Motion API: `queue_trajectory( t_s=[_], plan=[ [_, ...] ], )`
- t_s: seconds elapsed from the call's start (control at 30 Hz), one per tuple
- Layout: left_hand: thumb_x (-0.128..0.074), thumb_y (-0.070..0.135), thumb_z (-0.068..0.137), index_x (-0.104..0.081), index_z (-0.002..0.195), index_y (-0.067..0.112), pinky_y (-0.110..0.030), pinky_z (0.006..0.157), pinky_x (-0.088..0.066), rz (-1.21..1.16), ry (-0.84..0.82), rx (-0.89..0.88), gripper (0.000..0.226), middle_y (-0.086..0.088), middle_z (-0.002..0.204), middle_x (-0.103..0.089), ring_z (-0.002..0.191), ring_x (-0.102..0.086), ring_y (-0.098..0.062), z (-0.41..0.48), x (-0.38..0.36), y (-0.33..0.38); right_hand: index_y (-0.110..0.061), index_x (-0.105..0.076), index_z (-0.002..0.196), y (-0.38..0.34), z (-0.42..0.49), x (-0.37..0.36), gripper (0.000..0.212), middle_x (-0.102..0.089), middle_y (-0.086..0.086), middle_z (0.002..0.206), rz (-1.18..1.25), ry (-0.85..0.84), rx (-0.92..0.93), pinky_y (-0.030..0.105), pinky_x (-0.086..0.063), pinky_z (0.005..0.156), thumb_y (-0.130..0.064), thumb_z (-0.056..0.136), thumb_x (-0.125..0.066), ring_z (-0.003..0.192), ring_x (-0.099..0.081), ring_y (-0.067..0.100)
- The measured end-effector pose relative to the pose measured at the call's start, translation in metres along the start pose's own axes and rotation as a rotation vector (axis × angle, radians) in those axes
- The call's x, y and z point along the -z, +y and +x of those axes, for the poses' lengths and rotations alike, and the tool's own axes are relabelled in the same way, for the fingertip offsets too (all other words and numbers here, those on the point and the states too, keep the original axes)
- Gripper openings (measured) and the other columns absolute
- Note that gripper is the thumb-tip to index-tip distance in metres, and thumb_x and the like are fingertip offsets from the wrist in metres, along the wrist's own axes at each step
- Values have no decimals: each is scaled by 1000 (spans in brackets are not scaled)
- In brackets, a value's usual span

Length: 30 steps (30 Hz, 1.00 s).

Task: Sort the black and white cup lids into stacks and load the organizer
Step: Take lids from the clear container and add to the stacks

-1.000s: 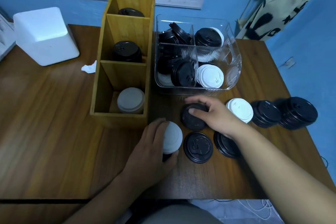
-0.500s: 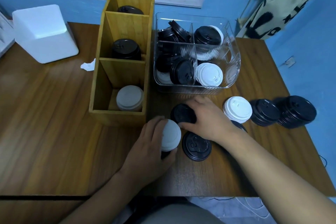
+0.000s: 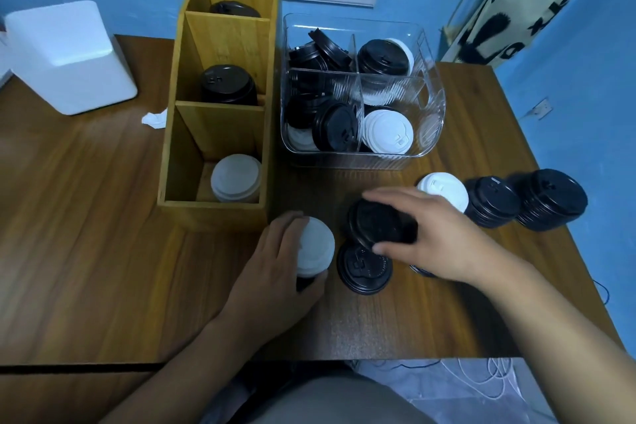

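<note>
The right hand (image 3: 437,237) is covering part of the gripped black lid (image 3: 375,222) and most of another lid (image 3: 421,271) under its wrist; the left hand (image 3: 275,272) is hiding the base of the white-topped stack (image 3: 315,244).

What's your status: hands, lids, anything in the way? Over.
Left hand grips white-topped stack. Right hand pinches black lid, overlapping a loose lid. Nothing between stack and organizer.

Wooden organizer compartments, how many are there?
3 in the wooden organizer: the far one holds black lids, the middle one a black lid stack, the near one a white lid stack. None seem hidden.
</note>
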<state>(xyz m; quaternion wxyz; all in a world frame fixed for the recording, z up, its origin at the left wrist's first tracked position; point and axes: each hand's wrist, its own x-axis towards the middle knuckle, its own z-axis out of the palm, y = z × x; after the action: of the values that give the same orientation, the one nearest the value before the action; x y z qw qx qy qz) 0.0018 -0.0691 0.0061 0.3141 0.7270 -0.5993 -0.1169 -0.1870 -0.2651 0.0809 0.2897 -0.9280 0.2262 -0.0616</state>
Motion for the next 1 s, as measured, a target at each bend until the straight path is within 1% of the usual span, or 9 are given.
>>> queue_trajectory(
  t_s=[0.03, 0.1, 0.2, 0.3, 0.47, 0.6, 0.7, 0.8, 1.0],
  plan=[
    [-72, 40, 85, -39, 147, 8, -13, 113, -26, 3, 1, -4, 77, -4, 150, -38, 138, -37, -13, 0, 0, 0, -30, -54, 143, -2, -11, -1, 75, -51, -20, 141, -6, -47, 8, 9, -26, 113, -35, 77, -87, 132, -45, -4],
    [-72, 40, 85, -39, 147, 8, -11, 113, -25, 7, 2, -8, 77, -4, 149, -38, 137, -35, -11, 0, 0, 0, -29, -54, 144, -2, -24, -10, 74, -50, -20, 144, -35, -117, 36, 9, -23, 114, -37, 78, -86, 135, -42, -4],
    [-73, 38, 85, -40, 146, 8, -10, 113, -25, 2, 5, -5, 76, -5, 149, -39, 137, -36, -12, 0, 0, 0, -24, -54, 145, -2, -29, -26, 72, -51, -14, 148, -82, -153, 70, 9, -19, 116, -36, 80, -84, 139, -40, 1],
    [-73, 37, 85, -42, 145, 6, -12, 114, -26, 5, 13, -17, 75, -7, 148, -40, 136, -40, -16, 0, 0, 0, -23, -53, 146, -3, -26, -32, 69, -49, -11, 150, -116, -166, 76, 9, -16, 116, -34, 83, -81, 141, -37, 5],
    [-72, 38, 86, -42, 145, 5, -17, 114, -30, 3, 20, -20, 73, -7, 147, -40, 136, -42, -18, 0, 0, 0, -27, -50, 148, -3, -22, -37, 66, -44, -12, 153, -114, -207, 84, 23, -28, 118, -32, 88, -76, 142, -34, 5],
    [-72, 37, 86, -42, 145, 6, -15, 113, -29, 3, 21, -15, 73, -7, 148, -40, 136, -41, -18, 0, 0, 0, -28, -57, 142, -5, -25, -37, 62, -49, -11, 148, -125, -169, 123, 24, -34, 115, -33, 84, -79, 137, -39, 8],
    [-72, 37, 86, -41, 145, 7, -19, 113, -32, -1, 23, -16, 74, -6, 148, -40, 136, -42, -18, 0, -1, 0, -26, -59, 140, -8, -24, -39, 62, -51, -10, 146, -138, -172, 147, 22, -34, 113, -31, 82, -81, 136, -40, 9],
    [-72, 38, 87, -41, 146, 6, -21, 113, -32, -4, 23, -19, 74, -6, 148, -40, 137, -42, -19, -1, -2, -1, -26, -59, 140, -7, -24, -43, 64, -51, -10, 145, -156, -175, 146, 24, -34, 114, -31, 80, -82, 136, -39, 10],
    [-70, 40, 87, -41, 145, 7, -17, 112, -30, 5, 19, -10, 73, -6, 149, -39, 137, -40, -16, 0, -1, 0, -30, -58, 139, -6, -25, -43, 62, -48, -14, 147, -141, -117, 86, 33, -39, 114, -34, 82, -81, 139, -39, 7]
  ],
)
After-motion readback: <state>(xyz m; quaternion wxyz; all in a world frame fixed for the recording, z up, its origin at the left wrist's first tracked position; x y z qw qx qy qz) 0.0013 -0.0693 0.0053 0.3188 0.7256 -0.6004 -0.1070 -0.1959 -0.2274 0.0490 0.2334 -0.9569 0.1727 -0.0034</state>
